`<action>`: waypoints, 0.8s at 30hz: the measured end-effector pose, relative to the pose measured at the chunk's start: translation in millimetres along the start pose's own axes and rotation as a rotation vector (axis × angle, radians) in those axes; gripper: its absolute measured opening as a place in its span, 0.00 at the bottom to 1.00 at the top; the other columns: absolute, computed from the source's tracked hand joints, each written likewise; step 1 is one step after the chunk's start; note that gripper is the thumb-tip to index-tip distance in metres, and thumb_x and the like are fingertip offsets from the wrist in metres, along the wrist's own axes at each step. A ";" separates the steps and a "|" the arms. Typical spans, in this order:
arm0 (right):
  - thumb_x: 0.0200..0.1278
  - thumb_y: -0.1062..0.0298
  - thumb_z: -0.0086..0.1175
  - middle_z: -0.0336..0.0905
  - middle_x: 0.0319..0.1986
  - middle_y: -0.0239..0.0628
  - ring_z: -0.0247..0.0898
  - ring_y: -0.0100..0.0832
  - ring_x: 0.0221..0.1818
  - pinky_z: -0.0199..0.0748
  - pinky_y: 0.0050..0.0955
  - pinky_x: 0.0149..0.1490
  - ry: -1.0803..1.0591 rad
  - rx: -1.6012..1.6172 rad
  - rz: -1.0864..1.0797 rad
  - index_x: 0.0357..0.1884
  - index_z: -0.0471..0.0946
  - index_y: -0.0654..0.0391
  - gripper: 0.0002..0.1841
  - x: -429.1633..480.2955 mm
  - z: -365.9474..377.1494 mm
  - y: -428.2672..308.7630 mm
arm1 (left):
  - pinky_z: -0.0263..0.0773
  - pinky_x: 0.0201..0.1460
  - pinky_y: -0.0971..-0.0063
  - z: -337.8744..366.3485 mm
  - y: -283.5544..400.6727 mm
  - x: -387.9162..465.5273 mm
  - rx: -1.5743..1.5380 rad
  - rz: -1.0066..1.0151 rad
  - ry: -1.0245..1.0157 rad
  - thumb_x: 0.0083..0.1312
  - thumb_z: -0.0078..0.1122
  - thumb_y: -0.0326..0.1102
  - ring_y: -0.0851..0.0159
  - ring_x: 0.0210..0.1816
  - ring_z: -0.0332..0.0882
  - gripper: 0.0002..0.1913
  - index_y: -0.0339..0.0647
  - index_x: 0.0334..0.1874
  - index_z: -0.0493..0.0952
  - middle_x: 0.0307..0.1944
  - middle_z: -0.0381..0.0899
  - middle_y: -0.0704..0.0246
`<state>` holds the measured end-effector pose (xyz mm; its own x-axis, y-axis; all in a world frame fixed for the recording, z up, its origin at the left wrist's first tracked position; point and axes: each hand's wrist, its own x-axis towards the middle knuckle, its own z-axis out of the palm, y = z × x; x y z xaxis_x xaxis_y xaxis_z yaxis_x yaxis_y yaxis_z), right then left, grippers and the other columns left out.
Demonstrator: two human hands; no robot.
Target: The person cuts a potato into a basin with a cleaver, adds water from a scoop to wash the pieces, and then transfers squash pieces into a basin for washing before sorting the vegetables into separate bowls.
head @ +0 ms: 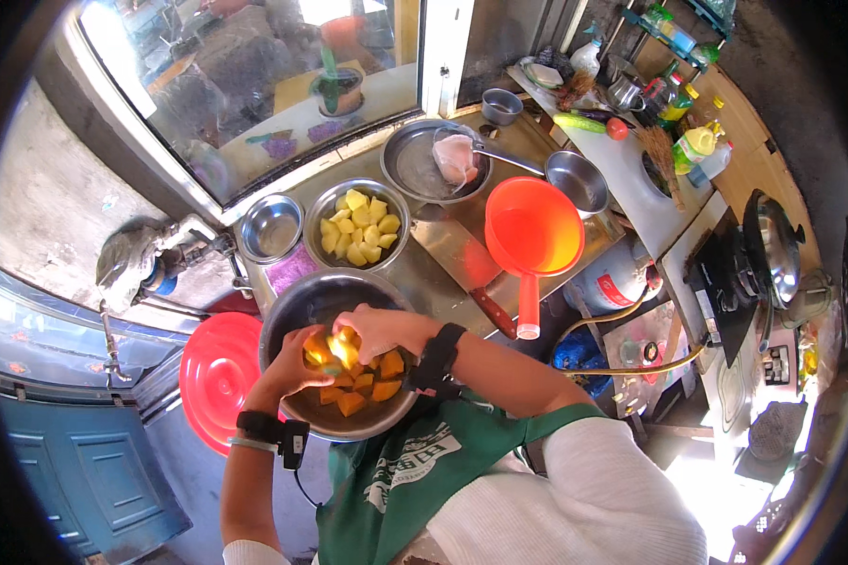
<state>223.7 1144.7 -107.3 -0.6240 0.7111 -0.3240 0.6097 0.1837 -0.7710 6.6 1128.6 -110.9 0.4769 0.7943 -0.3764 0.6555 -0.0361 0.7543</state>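
Both hands are inside a large metal basin (283,304) of cut orange pumpkin chunks (387,390). My left hand (287,371) curls around some chunks at the basin's left side, thumb spread toward the middle. From the right, my right hand (385,330) reaches over the rim, its fingers on a brightly lit pumpkin chunk (344,347) beside the left hand. The fingertips are partly hidden. Just behind the basin, a metal bowl (313,244) holds peeled, cut potato pieces (359,229). A smaller metal bowl (274,229) stands left of it.
A cleaver (459,247) with a wooden handle lies right of the basin, beside a red plastic ladle (533,226). Behind are a metal pan with bagged meat (456,159) and a saucepan (576,182). A red plastic basin (215,381) is at left, below a tap (113,353).
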 end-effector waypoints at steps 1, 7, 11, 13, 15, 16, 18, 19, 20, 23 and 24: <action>0.31 0.68 0.62 0.66 0.42 0.56 0.66 0.52 0.43 0.66 0.39 0.48 -0.035 -0.098 0.036 0.53 0.60 0.58 0.39 -6.6 -11.4 -10.2 | 0.59 0.58 0.67 -5.1 5.5 -9.4 0.165 -0.006 0.039 0.31 0.74 0.34 0.50 0.53 0.62 0.49 0.46 0.61 0.57 0.46 0.66 0.52; 0.38 0.59 0.59 0.69 0.43 0.59 0.73 0.45 0.38 0.71 0.37 0.40 -0.218 -0.315 0.103 0.54 0.55 0.74 0.42 29.4 11.2 3.8 | 0.61 0.54 0.63 33.3 -78.6 1.3 0.462 -0.045 -0.096 0.33 0.72 0.41 0.43 0.44 0.69 0.42 0.47 0.56 0.63 0.52 0.59 0.44; 0.44 0.66 0.59 0.70 0.41 0.44 0.71 0.39 0.37 0.74 0.35 0.31 -0.197 0.370 0.319 0.56 0.55 0.59 0.35 16.4 17.3 -1.3 | 0.63 0.51 0.62 63.4 -31.7 7.7 0.154 -0.196 0.342 0.31 0.70 0.43 0.43 0.43 0.70 0.35 0.37 0.45 0.70 0.43 0.69 0.46; 0.46 0.68 0.57 0.72 0.36 0.34 0.70 0.32 0.36 0.72 0.28 0.32 -0.341 0.665 0.179 0.50 0.64 0.57 0.26 19.3 17.8 1.0 | 0.63 0.51 0.63 56.0 -37.8 12.9 -0.191 -0.019 0.285 0.30 0.70 0.42 0.43 0.42 0.69 0.34 0.33 0.43 0.71 0.41 0.71 0.48; 0.45 0.65 0.58 0.74 0.33 0.34 0.71 0.32 0.36 0.71 0.27 0.37 -0.135 0.350 -0.019 0.47 0.67 0.58 0.24 22.5 18.2 21.1 | 0.64 0.50 0.67 45.0 -6.5 10.5 0.134 -0.116 0.194 0.33 0.69 0.40 0.49 0.48 0.68 0.35 0.37 0.48 0.69 0.42 0.71 0.50; 0.43 0.62 0.58 0.75 0.34 0.38 0.72 0.34 0.36 0.70 0.27 0.39 -0.184 0.131 -0.102 0.46 0.68 0.59 0.25 22.6 10.2 14.2 | 0.65 0.49 0.66 37.4 -0.7 -2.4 0.130 -0.097 0.209 0.34 0.68 0.40 0.50 0.48 0.68 0.33 0.38 0.47 0.70 0.43 0.71 0.51; 0.39 0.55 0.59 0.75 0.35 0.47 0.71 0.42 0.39 0.68 0.32 0.43 -0.254 -0.259 -0.179 0.46 0.68 0.60 0.30 13.9 -8.9 -0.6 | 0.69 0.42 0.65 26.7 24.9 -29.8 0.307 -0.147 0.216 0.38 0.66 0.41 0.52 0.42 0.73 0.28 0.42 0.45 0.72 0.40 0.74 0.56; 0.38 0.54 0.59 0.75 0.35 0.48 0.71 0.44 0.39 0.68 0.34 0.42 -0.255 -0.420 -0.129 0.45 0.68 0.60 0.30 11.1 -10.8 -8.9 | 0.69 0.42 0.65 26.4 28.3 -39.4 0.294 -0.175 0.249 0.38 0.66 0.41 0.52 0.42 0.73 0.28 0.42 0.45 0.72 0.40 0.74 0.56; 0.38 0.53 0.59 0.74 0.35 0.48 0.70 0.46 0.40 0.68 0.37 0.42 -0.252 -0.582 -0.086 0.45 0.68 0.60 0.30 9.5 -9.0 -14.9 | 0.71 0.38 0.65 27.5 29.8 -47.5 0.371 -0.235 0.029 0.39 0.65 0.40 0.51 0.39 0.74 0.27 0.41 0.45 0.71 0.38 0.75 0.57; 0.36 0.57 0.60 0.73 0.36 0.52 0.70 0.49 0.40 0.68 0.39 0.41 -0.361 -0.612 -0.090 0.49 0.64 0.60 0.34 9.2 -2.2 -5.4 | 0.72 0.31 0.62 70.1 5.0 -45.4 0.609 -0.319 -0.038 0.42 0.62 0.37 0.51 0.31 0.77 0.27 0.36 0.47 0.68 0.30 0.78 0.57; 0.34 0.59 0.61 0.73 0.35 0.53 0.71 0.47 0.39 0.69 0.38 0.41 -0.307 -0.540 -0.108 0.51 0.62 0.59 0.36 18.1 10.3 30.9 | 0.72 0.31 0.62 75.7 12.3 -37.1 0.560 -0.257 0.009 0.42 0.62 0.36 0.51 0.31 0.77 0.28 0.33 0.47 0.66 0.29 0.77 0.55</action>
<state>226.2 1156.2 -142.7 -0.7589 0.4567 -0.4642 0.6461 0.6172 -0.4490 41.3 1052.8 -128.3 0.2597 0.8249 -0.5021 0.9579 -0.1541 0.2423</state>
